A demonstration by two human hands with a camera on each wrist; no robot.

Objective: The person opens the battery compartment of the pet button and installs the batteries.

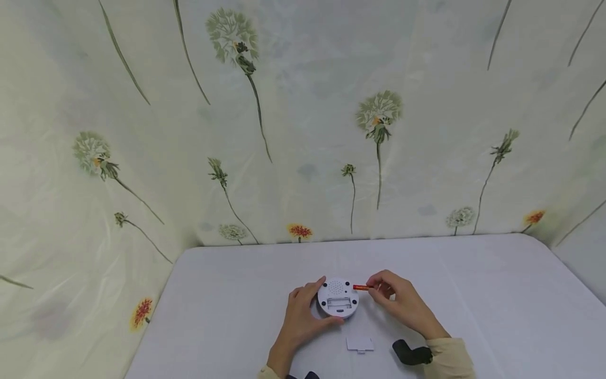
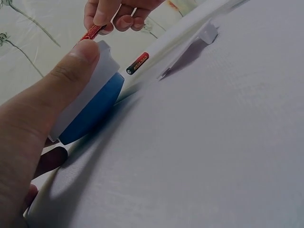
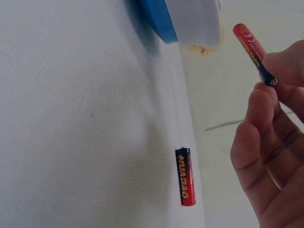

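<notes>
A round white device (image 1: 336, 285) with a blue lower side (image 2: 92, 116) has its underside facing up, showing speaker holes, dark feet and an uncovered battery compartment (image 1: 339, 303). My left hand (image 1: 303, 311) grips it around the left edge, thumb at the near rim and fingers at the far side. Just right of the device, my right hand (image 1: 396, 295) pinches a red and black battery (image 3: 254, 51) between thumb and fingertips. The battery's free end points left, close over the device's right edge. A second battery (image 3: 185, 176) lies on the table, hidden behind the right hand in the head view.
A small white battery cover (image 1: 360, 344) with a tab lies on the white table (image 1: 227, 305), nearer me than the device. Behind the table hangs a flower-printed curtain (image 1: 307, 105). A black wrist mount (image 1: 411, 352) sits by the right sleeve.
</notes>
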